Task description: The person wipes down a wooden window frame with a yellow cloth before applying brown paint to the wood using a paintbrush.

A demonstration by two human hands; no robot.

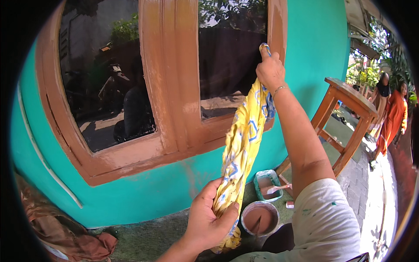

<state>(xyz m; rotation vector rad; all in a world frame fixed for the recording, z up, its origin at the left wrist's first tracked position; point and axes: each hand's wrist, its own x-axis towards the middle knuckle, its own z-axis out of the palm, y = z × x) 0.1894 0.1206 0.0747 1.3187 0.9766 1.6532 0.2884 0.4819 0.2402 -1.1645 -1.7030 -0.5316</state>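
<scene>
A long yellow cloth (244, 135) with blue and white patterns stretches between my hands. My right hand (270, 72) is raised and closed round its upper end, pressing a bit of it against the window pane beside the brown right-hand frame (276, 26). Lower down, my left hand (208, 218) grips the bunched lower part between thumb and fingers, and a loose end hangs below. The brown wooden window frame (170, 78) has patchy, lighter areas along its lower rail. Dark glass (229, 56) reflects trees and a motorbike.
Below stand a bucket of brown paint (260, 218) and a green-rimmed tub (267, 172) with a brush (279, 187). A wooden stool (349, 96) is at the right, a brown cloth (65, 222) at lower left. Two people (390, 113) stand far right. The wall (314, 39) is turquoise.
</scene>
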